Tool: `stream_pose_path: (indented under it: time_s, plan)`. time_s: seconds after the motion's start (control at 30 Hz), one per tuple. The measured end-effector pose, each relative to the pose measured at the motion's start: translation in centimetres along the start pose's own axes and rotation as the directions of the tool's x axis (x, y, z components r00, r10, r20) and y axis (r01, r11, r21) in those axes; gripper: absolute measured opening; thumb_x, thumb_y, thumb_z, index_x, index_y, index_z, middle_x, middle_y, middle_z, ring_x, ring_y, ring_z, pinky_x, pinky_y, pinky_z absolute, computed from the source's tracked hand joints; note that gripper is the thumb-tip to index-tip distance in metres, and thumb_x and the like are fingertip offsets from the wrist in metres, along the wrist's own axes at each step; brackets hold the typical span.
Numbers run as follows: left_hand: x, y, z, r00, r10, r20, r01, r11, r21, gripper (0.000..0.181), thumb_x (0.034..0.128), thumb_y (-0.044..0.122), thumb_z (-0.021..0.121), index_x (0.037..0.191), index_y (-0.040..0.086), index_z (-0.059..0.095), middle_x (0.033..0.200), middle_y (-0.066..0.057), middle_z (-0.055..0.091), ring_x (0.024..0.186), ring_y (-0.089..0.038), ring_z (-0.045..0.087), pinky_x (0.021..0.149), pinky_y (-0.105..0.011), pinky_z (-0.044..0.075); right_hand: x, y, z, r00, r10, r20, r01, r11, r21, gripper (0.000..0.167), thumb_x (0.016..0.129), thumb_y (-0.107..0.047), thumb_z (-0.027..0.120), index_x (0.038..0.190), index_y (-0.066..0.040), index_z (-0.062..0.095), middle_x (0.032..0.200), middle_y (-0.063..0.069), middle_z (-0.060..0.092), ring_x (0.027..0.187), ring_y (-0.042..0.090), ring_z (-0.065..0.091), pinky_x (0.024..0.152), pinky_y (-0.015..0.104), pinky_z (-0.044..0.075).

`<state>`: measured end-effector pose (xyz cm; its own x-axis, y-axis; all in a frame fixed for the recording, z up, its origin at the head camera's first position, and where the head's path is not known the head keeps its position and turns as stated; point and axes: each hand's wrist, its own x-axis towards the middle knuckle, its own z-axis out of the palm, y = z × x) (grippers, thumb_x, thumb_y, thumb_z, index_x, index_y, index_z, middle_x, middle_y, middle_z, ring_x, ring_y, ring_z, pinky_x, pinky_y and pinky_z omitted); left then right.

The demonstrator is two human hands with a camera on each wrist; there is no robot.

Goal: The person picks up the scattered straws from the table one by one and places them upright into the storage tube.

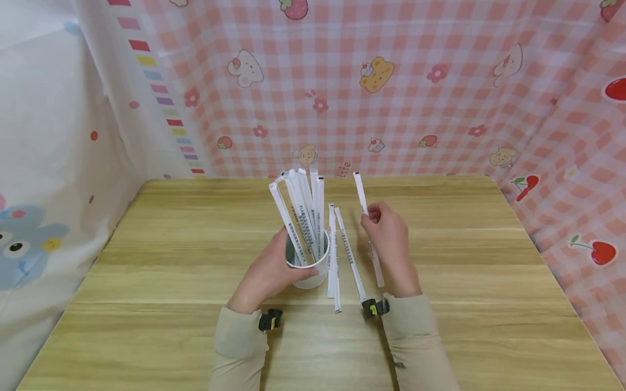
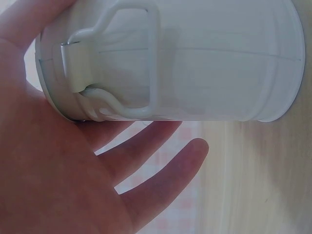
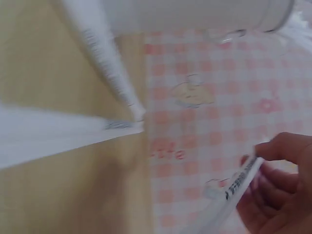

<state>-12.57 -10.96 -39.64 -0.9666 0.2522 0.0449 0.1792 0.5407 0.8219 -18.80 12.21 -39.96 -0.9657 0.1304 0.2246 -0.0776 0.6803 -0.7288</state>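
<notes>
My left hand [image 1: 266, 274] holds a white metal bucket-shaped cup [image 1: 313, 278], its thumb across the near side just below the rim. In the left wrist view, the other fingers reach around the cup's side near a wire handle [image 2: 153, 58]. Several long paper-wrapped straws [image 1: 304, 214], white with dark print, stand fanned out in the cup. To the right of it, my right hand [image 1: 391, 239] pinches one wrapped straw [image 1: 359, 190] near its middle, tilted. Between cup and right hand, a few more wrapped straws [image 1: 349, 250] lie on the table.
The wood-grain table [image 1: 161, 271] ends at the back against a pink checked cloth [image 1: 415, 119] with cartoon prints. White cloth [image 1: 49, 136] hangs on the left and more checked cloth on the right. Small black devices [image 1: 270, 320] sit at both wrists.
</notes>
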Motion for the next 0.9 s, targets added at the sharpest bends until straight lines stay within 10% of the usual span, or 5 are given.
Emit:
stream_pose_path:
  time_s: [0.23,0.53,0.7,0.9]
  plan:
    - [0.0,0.0,0.0,1.000,0.000,-0.001,0.000,1.000,-0.003,0.099,0.0617,0.029,0.082,0.138,0.036,0.018,0.131,0.007,0.040,0.113,-0.016,0.044,0.092,-0.044,0.037,-0.8,-2.7,-2.1,0.954,-0.181,-0.241,0.226,0.959,0.173,0.023,0.083,-0.024,0.062,0.098,-0.006,0.060,0.086,0.004,0.063,0.075,0.013,0.059,0.066,0.026,0.049]
    - [-0.1,0.1,0.0,1.000,0.000,-0.001,0.000,1.000,0.002,0.097,0.0626,0.027,0.081,0.138,0.032,0.021,0.130,0.005,0.041,0.112,-0.016,0.045,0.092,-0.044,0.037,-2.7,-5.7,-4.3,0.813,-0.304,-0.496,0.489,0.819,0.301,0.023,0.079,-0.017,0.068,0.093,0.000,0.062,0.086,0.005,0.064,0.078,0.013,0.060,0.071,0.024,0.049]
    - [0.0,0.1,0.0,1.000,0.000,0.000,0.000,1.000,0.001,0.097,0.0624,0.027,0.082,0.137,0.033,0.021,0.130,0.006,0.042,0.112,-0.016,0.045,0.092,-0.043,0.037,-4.3,-8.4,-5.4,0.751,-0.343,-0.565,0.602,0.708,0.370,0.019,0.074,0.005,0.068,0.089,0.011,0.058,0.083,0.016,0.062,0.077,0.017,0.060,0.070,0.028,0.049]
    - [0.1,0.2,0.0,0.999,0.032,0.003,-0.032,0.999,-0.030,0.099,0.0622,0.022,0.082,0.138,0.034,0.019,0.131,0.006,0.041,0.112,-0.016,0.045,0.093,-0.044,0.036,-5.4,-10.1,-5.1,0.731,-0.385,-0.563,0.650,0.645,0.402,0.020,0.070,0.014,0.067,0.086,0.015,0.055,0.080,0.021,0.061,0.076,0.017,0.060,0.070,0.029,0.050]
